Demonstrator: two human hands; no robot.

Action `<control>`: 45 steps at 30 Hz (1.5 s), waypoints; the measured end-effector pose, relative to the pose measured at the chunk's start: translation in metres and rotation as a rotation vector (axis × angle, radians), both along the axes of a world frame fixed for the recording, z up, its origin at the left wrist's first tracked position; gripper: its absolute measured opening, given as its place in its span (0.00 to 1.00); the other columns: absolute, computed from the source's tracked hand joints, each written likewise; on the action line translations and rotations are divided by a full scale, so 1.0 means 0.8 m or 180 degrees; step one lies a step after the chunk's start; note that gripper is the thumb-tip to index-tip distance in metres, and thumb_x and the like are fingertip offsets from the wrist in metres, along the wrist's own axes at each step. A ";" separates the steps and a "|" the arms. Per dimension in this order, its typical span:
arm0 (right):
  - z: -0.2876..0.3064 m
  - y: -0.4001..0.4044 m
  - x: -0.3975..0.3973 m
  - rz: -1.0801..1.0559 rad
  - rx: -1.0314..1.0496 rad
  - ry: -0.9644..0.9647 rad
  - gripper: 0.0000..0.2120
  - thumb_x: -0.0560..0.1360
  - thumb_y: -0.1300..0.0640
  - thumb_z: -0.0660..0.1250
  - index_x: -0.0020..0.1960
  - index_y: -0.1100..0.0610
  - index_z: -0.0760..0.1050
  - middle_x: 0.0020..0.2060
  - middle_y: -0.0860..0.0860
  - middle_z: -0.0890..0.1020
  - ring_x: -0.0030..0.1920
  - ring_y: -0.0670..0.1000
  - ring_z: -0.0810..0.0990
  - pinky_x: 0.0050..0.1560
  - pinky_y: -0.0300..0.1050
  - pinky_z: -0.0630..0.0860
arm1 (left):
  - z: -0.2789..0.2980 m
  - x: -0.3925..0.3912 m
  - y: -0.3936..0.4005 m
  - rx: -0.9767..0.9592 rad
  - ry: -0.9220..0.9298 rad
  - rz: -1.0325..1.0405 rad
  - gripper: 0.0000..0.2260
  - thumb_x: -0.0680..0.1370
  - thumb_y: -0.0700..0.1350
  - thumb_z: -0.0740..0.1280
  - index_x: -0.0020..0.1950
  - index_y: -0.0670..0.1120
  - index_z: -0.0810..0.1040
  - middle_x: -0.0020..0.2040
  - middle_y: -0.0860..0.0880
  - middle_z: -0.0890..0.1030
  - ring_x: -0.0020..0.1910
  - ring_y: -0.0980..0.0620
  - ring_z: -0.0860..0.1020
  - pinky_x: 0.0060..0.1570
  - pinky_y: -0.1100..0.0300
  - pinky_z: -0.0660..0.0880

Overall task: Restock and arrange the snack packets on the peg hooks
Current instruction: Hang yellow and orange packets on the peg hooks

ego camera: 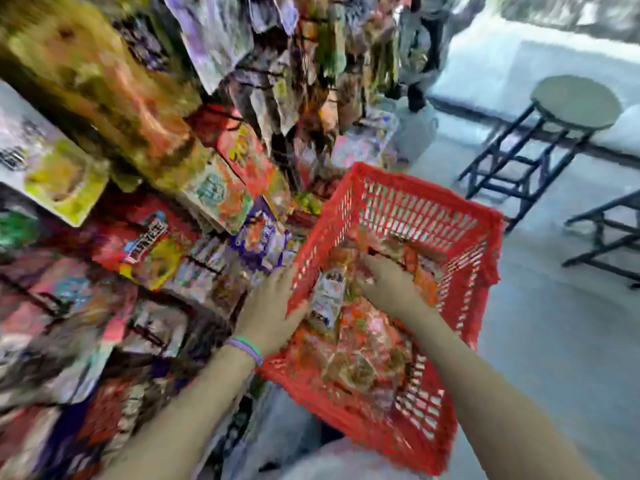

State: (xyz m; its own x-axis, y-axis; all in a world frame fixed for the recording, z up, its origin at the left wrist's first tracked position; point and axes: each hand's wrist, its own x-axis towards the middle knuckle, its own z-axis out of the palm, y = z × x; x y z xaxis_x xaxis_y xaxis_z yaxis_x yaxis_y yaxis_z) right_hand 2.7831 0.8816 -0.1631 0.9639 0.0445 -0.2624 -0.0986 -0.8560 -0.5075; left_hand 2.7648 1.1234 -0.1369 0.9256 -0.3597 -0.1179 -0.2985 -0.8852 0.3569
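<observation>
A red plastic basket [460, 244] sits low in front of me, holding several orange and red snack packets [363, 344]. My left hand [273, 303] grips the basket's left rim, thumb inside the wall. My right hand [388, 282] reaches down into the basket, fingers spread over the packets; blur hides whether it holds one. A white-labelled packet [327, 299] stands between the two hands. To the left, a rack of peg hooks carries many hanging snack packets [221, 199]. The whole picture is motion-blurred.
Two dark metal-legged stools stand on the pale floor to the right, one with a round grey seat [576, 102], another partly cut off [609, 230]. A pale round container [415, 133] sits behind the basket near the rack's far end.
</observation>
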 end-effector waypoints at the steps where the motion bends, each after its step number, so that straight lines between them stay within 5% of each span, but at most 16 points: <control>1: -0.021 0.001 -0.005 0.0004 -0.0022 0.0199 0.25 0.78 0.44 0.58 0.67 0.60 0.73 0.56 0.61 0.80 0.54 0.64 0.79 0.50 0.55 0.77 | -0.010 -0.005 0.000 0.0035 0.0111 0.0078 0.35 0.78 0.61 0.55 0.81 0.43 0.63 0.73 0.38 0.71 0.65 0.36 0.77 0.58 0.44 0.77; 5: -0.069 0.019 -0.010 -0.0061 0.0015 0.0494 0.20 0.82 0.51 0.64 0.68 0.61 0.70 0.54 0.61 0.78 0.50 0.61 0.80 0.45 0.53 0.76 | -0.025 -0.005 0.004 0.0120 0.0231 0.0101 0.34 0.84 0.57 0.59 0.84 0.53 0.45 0.80 0.42 0.61 0.72 0.39 0.71 0.61 0.45 0.74; 8: -0.082 0.033 0.002 -0.0874 0.0158 0.0450 0.24 0.80 0.55 0.66 0.72 0.63 0.65 0.64 0.61 0.70 0.60 0.62 0.74 0.54 0.54 0.74 | -0.031 -0.006 0.012 0.0219 0.0202 -0.0023 0.35 0.83 0.60 0.56 0.83 0.55 0.39 0.80 0.41 0.62 0.72 0.39 0.71 0.60 0.44 0.76; 11: -0.087 0.038 0.021 -0.1877 0.0777 0.0636 0.21 0.79 0.58 0.68 0.67 0.65 0.66 0.56 0.58 0.73 0.54 0.57 0.74 0.49 0.50 0.73 | -0.034 -0.009 0.014 0.0349 0.0166 -0.0076 0.35 0.81 0.64 0.50 0.83 0.56 0.38 0.79 0.41 0.64 0.70 0.38 0.73 0.55 0.45 0.79; 14: -0.104 0.042 0.032 -0.2262 0.1397 0.0895 0.17 0.77 0.51 0.72 0.58 0.60 0.72 0.45 0.55 0.78 0.48 0.56 0.78 0.39 0.46 0.69 | -0.034 -0.008 0.011 0.0291 0.0151 -0.0026 0.36 0.84 0.58 0.59 0.83 0.54 0.40 0.79 0.40 0.64 0.68 0.38 0.74 0.51 0.46 0.78; 19: -0.123 0.053 0.051 -0.2170 0.1327 0.1003 0.30 0.74 0.36 0.70 0.57 0.63 0.77 0.47 0.57 0.84 0.47 0.59 0.83 0.46 0.52 0.80 | -0.034 -0.008 0.011 0.0237 0.0146 0.0018 0.36 0.83 0.57 0.61 0.84 0.53 0.41 0.78 0.41 0.65 0.65 0.40 0.76 0.46 0.49 0.78; 22: -0.123 0.059 0.068 -0.2195 0.1194 0.1146 0.33 0.73 0.30 0.66 0.47 0.63 0.81 0.37 0.56 0.83 0.35 0.56 0.78 0.34 0.47 0.70 | -0.039 -0.007 0.012 0.0231 0.0214 0.0022 0.36 0.83 0.58 0.60 0.84 0.55 0.40 0.78 0.43 0.65 0.63 0.41 0.77 0.42 0.52 0.78; 25: -0.122 0.067 0.076 -0.2446 0.1458 0.1218 0.34 0.75 0.26 0.59 0.32 0.57 0.65 0.26 0.51 0.68 0.27 0.50 0.63 0.31 0.46 0.58 | -0.041 -0.007 0.013 0.0203 0.0241 0.0011 0.36 0.83 0.58 0.59 0.84 0.54 0.40 0.76 0.43 0.67 0.59 0.43 0.78 0.38 0.55 0.76; 28: -0.122 0.064 0.079 -0.2322 0.1401 0.1323 0.28 0.76 0.33 0.66 0.36 0.57 0.68 0.28 0.50 0.68 0.29 0.51 0.66 0.32 0.46 0.63 | -0.042 -0.008 0.014 0.0186 0.0247 0.0007 0.36 0.82 0.59 0.58 0.84 0.55 0.40 0.75 0.44 0.68 0.58 0.44 0.78 0.38 0.55 0.77; 31: -0.126 0.056 0.077 -0.2129 0.1501 0.1319 0.14 0.79 0.51 0.69 0.53 0.63 0.78 0.34 0.53 0.75 0.32 0.52 0.72 0.36 0.46 0.69 | -0.043 -0.009 0.015 0.0138 0.0241 -0.0002 0.36 0.83 0.58 0.58 0.84 0.55 0.40 0.74 0.44 0.69 0.57 0.44 0.78 0.36 0.55 0.75; 33: -0.121 0.050 0.070 -0.2114 0.1605 0.1247 0.08 0.80 0.57 0.68 0.51 0.62 0.76 0.33 0.54 0.74 0.31 0.52 0.70 0.33 0.44 0.66 | -0.043 -0.010 0.015 0.0124 0.0242 0.0014 0.36 0.83 0.56 0.60 0.84 0.55 0.41 0.73 0.43 0.69 0.57 0.44 0.78 0.36 0.57 0.73; 37: -0.089 0.030 0.048 -0.2058 0.1956 0.0828 0.03 0.80 0.60 0.66 0.49 0.58 0.76 0.36 0.54 0.77 0.32 0.53 0.72 0.32 0.44 0.68 | -0.039 -0.010 0.011 0.0148 0.0219 0.0026 0.36 0.83 0.55 0.61 0.84 0.53 0.42 0.74 0.43 0.69 0.58 0.44 0.78 0.36 0.55 0.74; 41: -0.050 0.011 0.016 -0.1633 0.2214 0.0624 0.03 0.81 0.58 0.65 0.50 0.55 0.77 0.42 0.58 0.78 0.41 0.53 0.74 0.44 0.49 0.69 | -0.033 -0.009 0.012 0.0163 0.0228 0.0059 0.35 0.84 0.56 0.59 0.83 0.55 0.40 0.78 0.42 0.65 0.68 0.41 0.74 0.48 0.48 0.79; 45: -0.038 0.006 -0.011 -0.1519 0.2353 0.0646 0.09 0.82 0.56 0.65 0.60 0.56 0.77 0.55 0.64 0.81 0.52 0.66 0.80 0.55 0.63 0.77 | -0.032 -0.019 0.018 -0.0007 0.0255 0.0137 0.37 0.83 0.58 0.60 0.84 0.55 0.40 0.79 0.44 0.64 0.70 0.43 0.73 0.51 0.48 0.80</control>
State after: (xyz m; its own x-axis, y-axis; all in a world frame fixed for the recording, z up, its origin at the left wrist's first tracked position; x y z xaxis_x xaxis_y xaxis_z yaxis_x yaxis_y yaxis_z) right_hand 2.7741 0.8866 -0.1932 0.8614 -0.1236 -0.4926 -0.5073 -0.1635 -0.8461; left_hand 2.7499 1.1378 -0.1629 0.9278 -0.3200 -0.1916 -0.2305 -0.8958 0.3800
